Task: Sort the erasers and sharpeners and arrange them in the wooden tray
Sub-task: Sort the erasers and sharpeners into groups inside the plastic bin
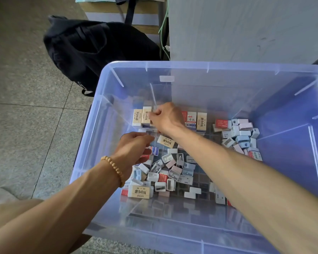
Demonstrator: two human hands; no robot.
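Observation:
Inside a translucent blue bin (173, 64), beige erasers (137, 117) stand in a row at the back left. My right hand (166, 118) reaches there and pinches the rightmost beige eraser (148, 114) of that row. More erasers (196, 121) stand upright just right of that hand. My left hand (134, 148), with a bead bracelet on the wrist, hovers in front of the row, its fingers and thumb curled round a blue-and-white eraser (155, 150). Loose beige erasers (166, 141) lie nearby. Small sharpeners (173, 167) are heaped in the middle. No wooden tray is visible.
A second heap of sharpeners and erasers (240, 134) lies at the bin's right. A clear gridded insert (202, 180) shows on the bin floor. A black backpack (92, 50) sits on the tiled floor behind the bin, beside a white cabinet (246, 28).

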